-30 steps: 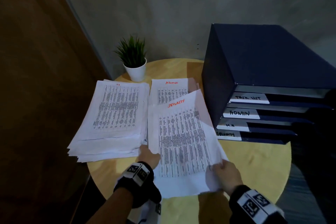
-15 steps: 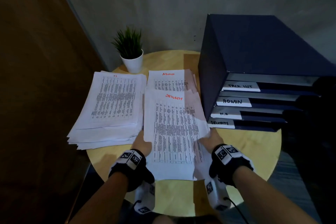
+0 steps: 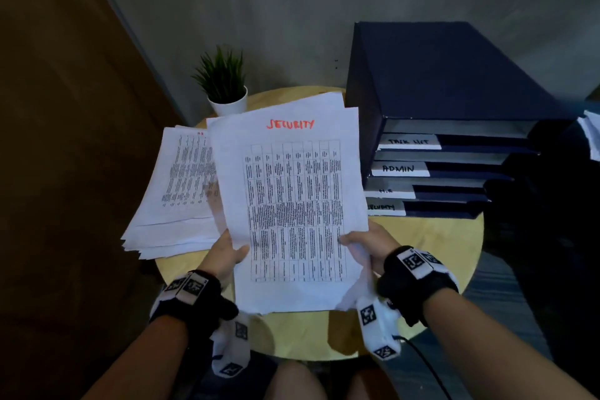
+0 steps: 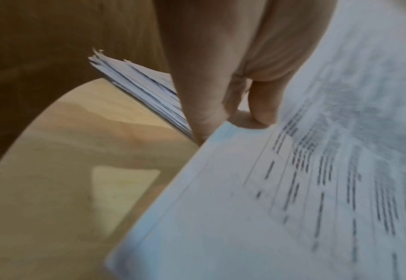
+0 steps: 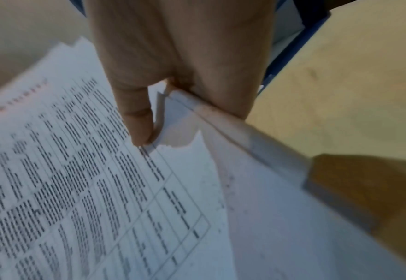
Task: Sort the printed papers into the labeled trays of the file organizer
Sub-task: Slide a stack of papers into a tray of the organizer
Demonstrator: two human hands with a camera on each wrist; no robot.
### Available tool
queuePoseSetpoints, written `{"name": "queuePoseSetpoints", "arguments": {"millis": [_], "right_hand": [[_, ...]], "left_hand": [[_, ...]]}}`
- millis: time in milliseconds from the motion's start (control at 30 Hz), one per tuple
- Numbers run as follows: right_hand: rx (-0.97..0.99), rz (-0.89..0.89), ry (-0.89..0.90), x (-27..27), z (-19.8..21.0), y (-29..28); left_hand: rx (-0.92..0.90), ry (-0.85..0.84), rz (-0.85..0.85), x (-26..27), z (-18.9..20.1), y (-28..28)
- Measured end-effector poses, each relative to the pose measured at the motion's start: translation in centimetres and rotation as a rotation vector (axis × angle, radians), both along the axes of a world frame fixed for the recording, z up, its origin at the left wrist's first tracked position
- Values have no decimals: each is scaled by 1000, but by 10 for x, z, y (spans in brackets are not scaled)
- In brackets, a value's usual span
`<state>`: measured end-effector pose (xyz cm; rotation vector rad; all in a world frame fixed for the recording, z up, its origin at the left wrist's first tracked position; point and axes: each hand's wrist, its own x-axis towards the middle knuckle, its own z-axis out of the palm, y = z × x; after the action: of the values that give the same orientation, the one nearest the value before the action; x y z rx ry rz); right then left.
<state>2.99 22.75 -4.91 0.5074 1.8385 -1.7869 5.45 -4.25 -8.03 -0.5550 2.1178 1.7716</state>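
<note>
Papers headed SECURITY (image 3: 289, 204) are lifted clear of the worktop (image 3: 422, 237), held tilted up toward the person, in front of the file organizer (image 3: 438, 84). Left hand (image 3: 227, 252) pinches the sheaf's left edge, thumb on the printed face; right hand (image 3: 367, 242) pinches the right edge likewise, so each grip is clamped on the papers. Step in hand, by judgement: carrying this sheaf to its tray. Next move calls for levelling the sheets and feeding them into the bottom SECURITY tray (image 3: 386, 207).
</note>
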Motion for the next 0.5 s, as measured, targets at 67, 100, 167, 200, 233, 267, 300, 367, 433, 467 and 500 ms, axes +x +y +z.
{"name": "queuePoseSetpoints", "arguments": {"millis": [67,100,167,200,233,267,300,367,433,467,500], "right_hand": [[63,52,28,3,1,-2],[100,74,46,4,1,-2],[174,117,103,9,2,0],[197,134,122,11,2,3],[204,148,140,15,2,6],[200,151,153,19,1,10],[187,141,161,23,2,13],[146,72,168,32,1,19],[101,-19,181,41,2,24],[89,-48,185,45,1,26],[98,-61,175,49,-1,29]], "left_hand": [[120,-5,33,4,16,4],[163,-27,26,7,22,6],[163,-44,-31,10,25,4],[134,-50,-80,10,24,4],[114,-56,-109,11,24,4],[104,-44,-129,9,20,4],[77,-50,-145,10,23,8],[26,-56,-190,13,27,20],[15,-77,-220,16,26,31],[9,-87,-221,17,23,34],[1,-99,-217,17,19,37]]}}
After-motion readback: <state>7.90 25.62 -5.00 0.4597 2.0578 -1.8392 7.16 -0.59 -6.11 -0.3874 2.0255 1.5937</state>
